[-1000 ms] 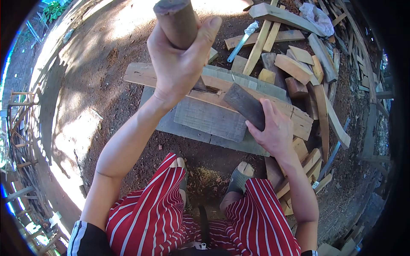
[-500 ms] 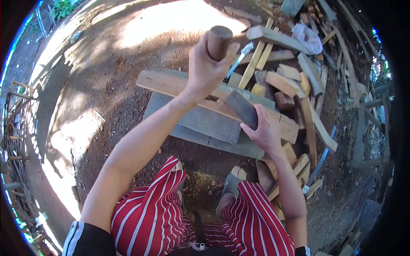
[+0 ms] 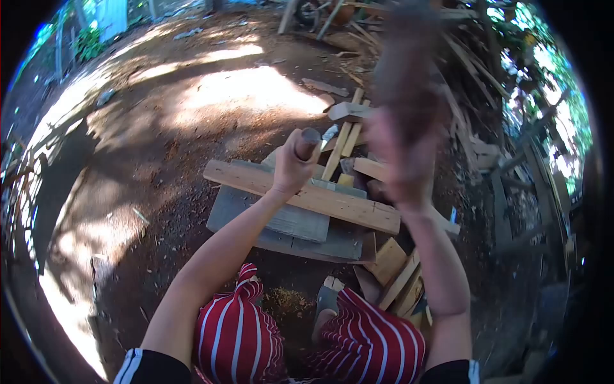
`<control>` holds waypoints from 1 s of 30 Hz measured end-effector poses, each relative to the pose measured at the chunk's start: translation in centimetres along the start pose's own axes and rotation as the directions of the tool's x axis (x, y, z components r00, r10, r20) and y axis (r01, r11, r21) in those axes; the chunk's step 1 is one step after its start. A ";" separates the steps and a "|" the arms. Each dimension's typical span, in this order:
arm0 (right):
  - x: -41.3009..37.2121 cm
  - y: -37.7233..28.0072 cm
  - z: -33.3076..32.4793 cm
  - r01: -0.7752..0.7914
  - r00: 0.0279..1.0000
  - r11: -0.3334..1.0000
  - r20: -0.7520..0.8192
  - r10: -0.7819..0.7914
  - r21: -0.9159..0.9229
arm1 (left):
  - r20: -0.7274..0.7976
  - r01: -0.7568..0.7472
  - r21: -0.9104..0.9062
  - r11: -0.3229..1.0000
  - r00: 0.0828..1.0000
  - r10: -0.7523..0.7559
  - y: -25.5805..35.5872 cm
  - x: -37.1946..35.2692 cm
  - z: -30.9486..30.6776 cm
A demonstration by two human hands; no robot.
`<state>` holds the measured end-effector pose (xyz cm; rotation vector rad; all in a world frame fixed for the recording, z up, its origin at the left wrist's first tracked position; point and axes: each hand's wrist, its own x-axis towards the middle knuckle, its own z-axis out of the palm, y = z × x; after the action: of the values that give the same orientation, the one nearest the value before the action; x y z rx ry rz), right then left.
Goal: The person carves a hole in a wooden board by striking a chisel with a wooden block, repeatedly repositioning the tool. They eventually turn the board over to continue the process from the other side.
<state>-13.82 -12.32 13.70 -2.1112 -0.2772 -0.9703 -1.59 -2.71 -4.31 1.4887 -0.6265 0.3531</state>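
Observation:
My left hand [image 3: 292, 168] is wrapped round the thick handle of a chisel [image 3: 308, 143], held upright over the wooden plank [image 3: 256, 182]; the blade is hidden behind the hand. High at the right, my right hand [image 3: 406, 153] grips a dark wooden mallet [image 3: 409, 64], blurred by motion and raised close to the camera. The long plank lies across a low grey wooden bench [image 3: 281, 221] in front of my knees.
Offcuts and wood blocks [image 3: 390, 262] lie heaped to the right of the bench. Two narrow strips [image 3: 345, 144] lie behind it. Bare earth [image 3: 147, 185] with sunlit patches spreads to the left. My sandalled foot [image 3: 327, 296] rests near the bench.
My right hand has swung the mallet up from beside the plank to high at the right. The left hand keeps its grip on the chisel. The view has tilted upward.

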 end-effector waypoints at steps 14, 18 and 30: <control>-2.2 2.8 0.7 -0.168 0.889 0.933 0.361 0.283 -0.317 | 0.026 -0.052 -0.055 0.997 0.998 0.053 -1.0 -0.3 -0.3; -2.7 0.7 1.4 -0.269 0.957 0.962 0.106 0.271 -0.036 | 0.027 0.069 0.004 0.998 0.997 -0.069 -0.1 -0.5 -0.7; -9.1 10.4 2.0 -0.727 0.567 0.672 0.429 0.703 -0.142 | -0.035 0.146 -0.194 0.970 0.987 -0.156 -0.2 -1.1 -3.4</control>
<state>-13.93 -16.85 0.49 -2.0780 0.3382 0.0351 -1.80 0.78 -4.98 1.3294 -0.4894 0.2055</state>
